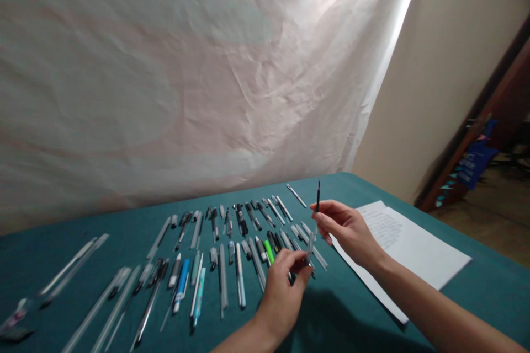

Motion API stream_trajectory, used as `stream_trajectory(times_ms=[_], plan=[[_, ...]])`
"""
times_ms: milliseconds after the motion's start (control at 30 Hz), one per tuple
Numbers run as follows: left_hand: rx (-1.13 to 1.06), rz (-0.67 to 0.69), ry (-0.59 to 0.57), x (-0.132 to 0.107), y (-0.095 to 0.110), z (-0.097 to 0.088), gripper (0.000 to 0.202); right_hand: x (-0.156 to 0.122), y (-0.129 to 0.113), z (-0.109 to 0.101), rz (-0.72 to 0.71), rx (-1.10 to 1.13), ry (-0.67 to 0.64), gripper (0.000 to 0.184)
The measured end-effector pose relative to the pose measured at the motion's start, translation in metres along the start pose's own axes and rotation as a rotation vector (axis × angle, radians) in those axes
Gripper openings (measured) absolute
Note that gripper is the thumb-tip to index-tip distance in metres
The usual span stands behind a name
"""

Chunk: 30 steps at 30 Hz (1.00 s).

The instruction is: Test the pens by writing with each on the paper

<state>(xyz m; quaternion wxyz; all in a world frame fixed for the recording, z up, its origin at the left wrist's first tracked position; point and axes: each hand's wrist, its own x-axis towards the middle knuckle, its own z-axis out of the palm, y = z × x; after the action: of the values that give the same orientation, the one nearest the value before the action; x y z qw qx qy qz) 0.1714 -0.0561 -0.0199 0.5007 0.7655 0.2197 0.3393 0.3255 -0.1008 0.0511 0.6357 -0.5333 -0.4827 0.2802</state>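
My right hand (348, 231) is closed in a pinch on a thin black pen refill (318, 197), held upright with its tip pointing up. Lower and to the left, my left hand (285, 281) grips a small clear plastic pen part (310, 244) between thumb and fingers; whether it is a cap or a barrel is hard to tell. The refill's lower end appears just above this clear part, and I cannot tell if the two touch. Below and behind my left hand lie several pens, among them a bright green one (269, 251).
Two loose rows of pens, caps and clear barrels cover the green tabletop (331, 314), including a blue pen (181, 285) and a turquoise one (199, 296). White paper sheets (430, 248) with some writing lie at the right. A pale cloth (186, 83) hangs behind the table.
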Motion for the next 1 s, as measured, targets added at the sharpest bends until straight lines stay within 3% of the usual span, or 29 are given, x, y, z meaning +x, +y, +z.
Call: stream_trajectory(times_ms=[500,667,800,1000], plan=[[-0.002,0.014,0.003,0.000,0.001,0.000,0.019,0.000,0.011,0.000,0.045,0.069,-0.082,0.018],[-0.026,0.013,0.036,0.001,0.000,0.000,0.019,0.001,0.009,-0.002,0.146,-0.020,-0.120,0.026],[-0.022,0.014,0.039,0.001,-0.001,-0.001,0.020,0.015,0.027,-0.020,0.071,-0.226,-0.068,0.031],[-0.021,0.010,0.055,0.001,-0.003,0.000,0.021,0.035,0.095,-0.053,-0.133,-0.826,-0.083,0.021]])
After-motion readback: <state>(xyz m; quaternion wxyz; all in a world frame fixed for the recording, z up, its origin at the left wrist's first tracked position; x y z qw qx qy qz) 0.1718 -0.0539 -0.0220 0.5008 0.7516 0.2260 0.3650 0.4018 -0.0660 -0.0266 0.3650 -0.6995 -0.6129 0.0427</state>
